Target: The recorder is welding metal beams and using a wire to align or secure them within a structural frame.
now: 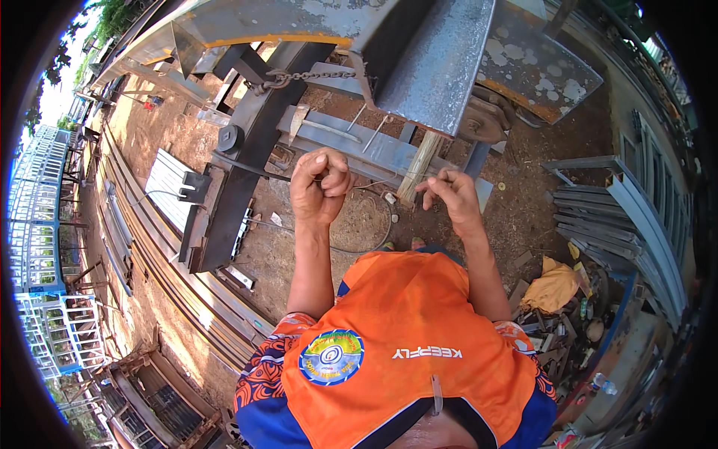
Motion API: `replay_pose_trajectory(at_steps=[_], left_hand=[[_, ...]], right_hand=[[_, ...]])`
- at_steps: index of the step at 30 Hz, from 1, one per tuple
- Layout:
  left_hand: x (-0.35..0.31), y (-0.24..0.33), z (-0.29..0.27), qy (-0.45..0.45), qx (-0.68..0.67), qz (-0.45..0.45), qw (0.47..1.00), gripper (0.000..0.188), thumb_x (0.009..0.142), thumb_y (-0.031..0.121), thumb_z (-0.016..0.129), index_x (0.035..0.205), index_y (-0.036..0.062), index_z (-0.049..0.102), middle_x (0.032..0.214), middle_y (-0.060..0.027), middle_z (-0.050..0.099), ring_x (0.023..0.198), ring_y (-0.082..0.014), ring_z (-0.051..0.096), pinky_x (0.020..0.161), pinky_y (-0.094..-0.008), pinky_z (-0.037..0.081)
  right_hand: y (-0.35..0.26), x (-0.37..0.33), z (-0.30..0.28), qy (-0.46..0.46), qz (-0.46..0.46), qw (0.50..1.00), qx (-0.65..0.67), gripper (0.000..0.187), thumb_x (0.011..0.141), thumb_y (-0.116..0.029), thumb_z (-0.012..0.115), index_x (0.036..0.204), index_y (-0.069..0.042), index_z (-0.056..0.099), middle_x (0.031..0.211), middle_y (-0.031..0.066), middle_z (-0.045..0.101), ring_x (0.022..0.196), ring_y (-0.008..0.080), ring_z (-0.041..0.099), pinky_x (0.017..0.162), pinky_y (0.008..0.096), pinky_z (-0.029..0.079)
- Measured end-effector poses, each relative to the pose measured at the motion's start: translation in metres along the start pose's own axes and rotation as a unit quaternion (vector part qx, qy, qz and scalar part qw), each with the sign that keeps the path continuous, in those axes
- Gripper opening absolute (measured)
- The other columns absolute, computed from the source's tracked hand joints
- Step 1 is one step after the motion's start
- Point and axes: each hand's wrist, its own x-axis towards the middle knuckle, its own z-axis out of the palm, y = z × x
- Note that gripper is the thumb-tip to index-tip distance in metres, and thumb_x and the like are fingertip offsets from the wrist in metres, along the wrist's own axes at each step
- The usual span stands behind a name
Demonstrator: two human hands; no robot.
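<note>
My left hand (pixel 321 185) is closed in a fist, raised in front of my chest. A thin dark rod or cable (pixel 250 166) reaches toward it from the left; whether the fist grips it cannot be made out. To the right, my right hand (pixel 453 197) has its fingers curled, thumb and forefinger close together. A faint thin line shows between the two hands, too fine to name. Beyond them hangs a large grey steel channel (pixel 434 67), with a chain (pixel 310 75) beside it. Under the hands lie a steel beam (pixel 351 138) and a wooden block (pixel 421 166).
A dark steel beam (pixel 250 138) stands to the left, with long rusty bars (pixel 161 251) on the ground past it. Stacked grey metal frames (pixel 598 217) lean at the right, near a yellow cloth (pixel 552 285) and scrap. A cable (pixel 359 250) loops over the dirt near my feet.
</note>
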Motion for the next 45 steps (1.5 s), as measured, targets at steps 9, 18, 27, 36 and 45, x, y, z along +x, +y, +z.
replay_pose_trajectory(at_steps=[9,18,27,36,45], left_hand=[[0.01,0.025,-0.006,0.043,-0.011,0.001,0.999,0.026,0.096,0.018,0.052,0.096,-0.004,0.065,0.054,0.003,0.038,0.04,-0.0085,0.028,0.042,-0.025,0.025],[0.007,0.033,0.004,0.005,-0.031,0.028,0.999,0.032,0.098,0.023,0.048,0.101,-0.0042,0.065,0.051,0.0043,0.033,0.044,-0.0106,0.032,0.05,-0.0296,0.028],[-0.006,0.077,0.023,0.099,0.498,0.15,0.848,0.018,0.095,0.01,0.065,0.101,-0.0055,0.07,0.061,0.0003,0.052,0.052,-0.0066,0.045,0.051,-0.0252,0.036],[-0.021,0.124,-0.004,0.242,0.532,0.103,0.805,0.013,0.09,0.007,0.062,0.084,-0.0034,0.068,0.066,0.0045,0.055,0.057,-0.0045,0.046,0.054,-0.0219,0.034],[-0.08,0.187,-0.003,0.155,0.633,0.026,0.758,0.018,0.089,0.013,0.073,0.083,-0.0031,0.067,0.074,0.0013,0.059,0.067,-0.0057,0.049,0.06,-0.0219,0.036]], right_hand=[[-0.014,0.005,-0.016,-0.005,0.048,0.983,-0.175,0.037,0.093,-0.029,0.071,0.072,0.0,0.067,0.062,0.0012,0.062,0.058,0.0042,0.049,0.054,0.025,0.037],[-0.003,0.008,-0.024,0.006,-0.026,0.971,-0.239,0.046,0.097,-0.036,0.065,0.07,0.001,0.066,0.059,-0.0026,0.049,0.057,0.0059,0.042,0.053,0.0293,0.031],[0.0,0.026,-0.027,0.074,-0.068,0.937,-0.334,0.053,0.099,-0.041,0.06,0.069,0.003,0.058,0.056,0.0061,0.047,0.057,0.0119,0.045,0.054,0.0355,0.038],[0.004,0.031,-0.042,0.063,-0.061,0.929,-0.361,0.051,0.1,-0.036,0.059,0.071,0.005,0.05,0.058,0.0086,0.035,0.059,0.0148,0.033,0.054,0.0378,0.034],[0.022,0.031,-0.086,0.126,-0.05,0.929,-0.344,0.05,0.099,-0.035,0.061,0.064,0.0,0.057,0.058,-0.0001,0.052,0.056,0.0074,0.045,0.051,0.0301,0.033]])
